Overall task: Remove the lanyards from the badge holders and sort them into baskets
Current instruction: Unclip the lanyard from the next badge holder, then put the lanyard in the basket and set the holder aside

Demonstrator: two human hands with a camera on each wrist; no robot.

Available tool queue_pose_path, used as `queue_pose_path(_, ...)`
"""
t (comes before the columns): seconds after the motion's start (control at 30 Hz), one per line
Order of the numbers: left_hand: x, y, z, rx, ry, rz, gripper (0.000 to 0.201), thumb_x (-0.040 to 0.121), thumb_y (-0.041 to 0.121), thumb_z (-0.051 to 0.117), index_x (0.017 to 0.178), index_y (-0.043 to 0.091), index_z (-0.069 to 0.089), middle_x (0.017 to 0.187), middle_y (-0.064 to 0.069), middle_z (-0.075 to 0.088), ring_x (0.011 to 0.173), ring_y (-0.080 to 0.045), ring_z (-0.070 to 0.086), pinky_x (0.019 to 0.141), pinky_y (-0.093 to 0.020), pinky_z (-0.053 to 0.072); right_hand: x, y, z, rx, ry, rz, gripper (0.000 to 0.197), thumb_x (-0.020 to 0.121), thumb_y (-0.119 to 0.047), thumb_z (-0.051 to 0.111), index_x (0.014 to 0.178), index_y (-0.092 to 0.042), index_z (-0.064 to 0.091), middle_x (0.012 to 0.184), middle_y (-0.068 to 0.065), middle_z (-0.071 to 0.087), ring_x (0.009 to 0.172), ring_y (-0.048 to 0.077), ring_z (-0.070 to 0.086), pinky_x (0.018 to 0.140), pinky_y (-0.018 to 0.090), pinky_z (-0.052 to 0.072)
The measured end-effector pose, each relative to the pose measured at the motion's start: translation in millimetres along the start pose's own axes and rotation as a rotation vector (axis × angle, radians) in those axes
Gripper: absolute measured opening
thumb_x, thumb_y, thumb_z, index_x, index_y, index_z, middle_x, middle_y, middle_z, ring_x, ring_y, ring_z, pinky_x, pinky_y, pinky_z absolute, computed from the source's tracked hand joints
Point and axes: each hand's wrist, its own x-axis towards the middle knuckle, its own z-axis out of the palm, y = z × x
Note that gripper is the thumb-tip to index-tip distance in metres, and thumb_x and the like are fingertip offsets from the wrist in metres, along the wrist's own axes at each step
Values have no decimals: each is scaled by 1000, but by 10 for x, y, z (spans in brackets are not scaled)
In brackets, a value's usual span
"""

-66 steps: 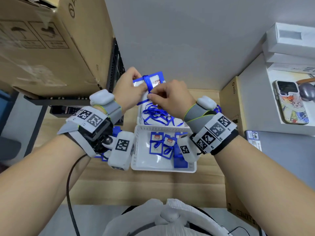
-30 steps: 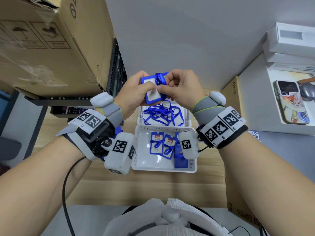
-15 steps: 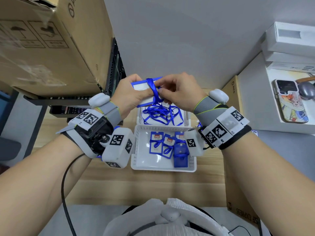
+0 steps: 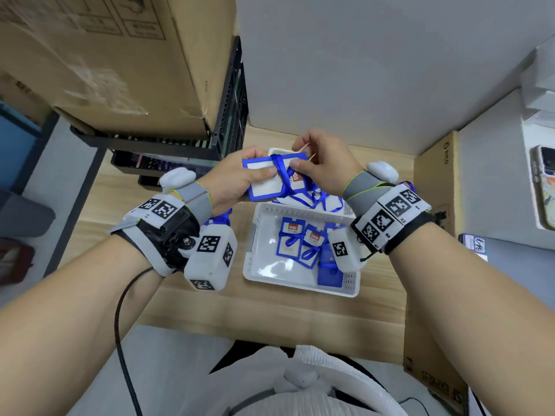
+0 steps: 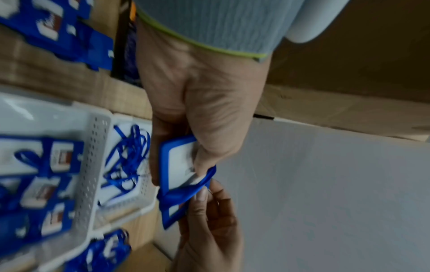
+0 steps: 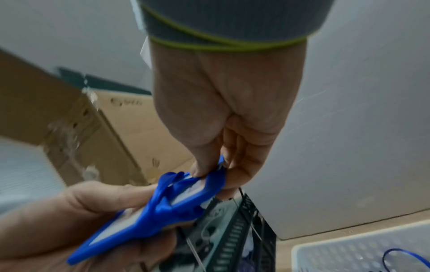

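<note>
Wooden tabletop [image 4: 192, 301] against a grey wall, cardboard box [image 4: 99, 55] on a black rack at left.

Item 1: blue badge holder [image 4: 264, 181] with white insert, held in the air above the far basket [image 5: 130, 198]. Blue lanyard [image 4: 280, 172] is wound round its middle.

Item 2: left hand [image 4: 234, 181], thumb and fingers clamped on the holder's left end.

Item 3: right hand [image 4: 324, 163], thumb and finger pinching the lanyard wrap.

Item 4: near white basket [image 4: 300, 283], containing several blue holders.

Head view alone shows both baskets whole. Left wrist view shows loose lanyards in the far basket; right wrist view shows the ribbon bunched edge-on, blurred.
</note>
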Motion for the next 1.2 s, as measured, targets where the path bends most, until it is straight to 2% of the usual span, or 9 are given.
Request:
queue_pose_path(0.1,-55,-210,-213,209,42,-2,9,94,11,63,90,18,62,91,-4,69,80,-16,68,57,-28,56,92,-48,216,-93,-76,-35,10,88,-19,67,98,-19,66,84,-5,61,73,14,53,69,24,37)
queue_pose_path(0.2,-87,-445,-410,424,101,57,10,90,9,66,100,12,67,93,-12,73,81,-26,70,66,-39,60,156,-101,456,-130,-133,-59,10,87,-21,67,96,-21,67,87,-6,63,74,14,53,73,28,42)
queue_pose_path(0.3,-105,-804,-590,301,189,-30,8,92,9,65,99,13,64,91,-10,73,75,-23,68,60,-32,55,197,-159,796,-51,-178,-19,17,90,-28,64,107,-22,63,93,-7,65,72,13,57,74,28,44)
queue_pose_path(0.43,-79,-1388,-771,16,322,-236,13,95,4,60,106,12,59,102,-7,68,86,-18,67,62,-24,59,218,-110,1122,47,-209,49,28,92,-34,62,116,-20,56,101,-4,66,80,18,64,76,30,46)
queue_pose_path(0.57,-22,-1894,-967,-74,429,-403,18,95,-4,55,108,8,57,96,-5,65,82,-20,66,65,-28,61,170,8,1345,57,-241,86,21,92,-31,63,109,-19,59,90,-11,62,77,14,60,81,31,48)
queue_pose_path(0.67,29,-2254,-1132,12,470,-493,19,91,-2,58,106,8,62,104,-12,69,91,-32,69,83,-45,59,104,120,1470,44,-255,123,19,92,-30,62,107,-19,62,87,-12,62,72,10,56,83,31,49)
queue_pose_path(0.97,100,-2836,-1296,12,491,-567,32,88,2,65,119,3,60,119,-21,66,98,-34,67,91,-49,55,-43,355,1621,96,-232,202,9,90,-25,64,96,-19,65,86,-7,65,84,21,64,87,43,53)
queue_pose_path(1.07,95,-2827,-1274,26,437,-582,28,94,6,61,122,1,56,121,-16,65,94,-29,64,87,-43,55,-62,360,1637,95,-231,186,3,90,-23,62,92,-22,65,84,-7,65,81,18,63,86,43,53)
queue_pose_path(1.2,-38,-2769,-1325,16,513,-561,35,96,1,56,130,-1,51,126,-16,60,111,-34,61,98,-51,51,-55,332,1637,98,-235,175,4,91,-23,61,88,-25,63,81,-11,65,79,16,64,84,39,54)
